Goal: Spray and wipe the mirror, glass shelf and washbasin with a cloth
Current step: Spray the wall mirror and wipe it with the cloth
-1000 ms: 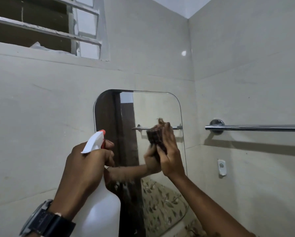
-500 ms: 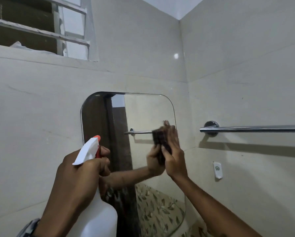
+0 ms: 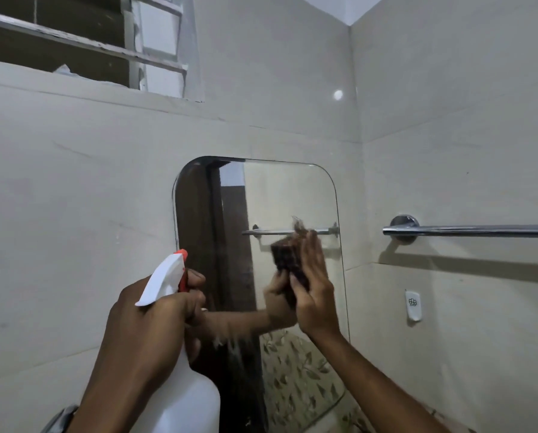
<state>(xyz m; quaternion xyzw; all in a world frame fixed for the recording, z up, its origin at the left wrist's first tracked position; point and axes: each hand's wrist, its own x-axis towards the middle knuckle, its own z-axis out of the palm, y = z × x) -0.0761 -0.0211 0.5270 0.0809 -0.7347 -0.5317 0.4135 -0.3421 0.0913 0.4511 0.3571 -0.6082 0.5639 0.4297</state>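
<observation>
A rounded-corner mirror (image 3: 280, 195) hangs on the beige tiled wall ahead. My right hand (image 3: 316, 292) presses a dark brown cloth (image 3: 289, 260) flat against the mirror's right half; its reflection meets it on the glass. My left hand (image 3: 150, 335) grips a white spray bottle (image 3: 183, 398) with a white and red trigger head (image 3: 167, 278), held up just left of the mirror, a finger on the trigger. Wet streaks show low on the glass. The glass shelf and washbasin are out of view.
A chrome towel bar (image 3: 467, 230) runs along the right wall at cloth height. Below it sits a small white wall hook (image 3: 413, 305). A louvred window (image 3: 83, 45) is high on the left. The walls meet in a corner just right of the mirror.
My right hand has slid the cloth slightly across the mirror's right side. The view has shifted a little. The left hand still holds the bottle in the same pose.
</observation>
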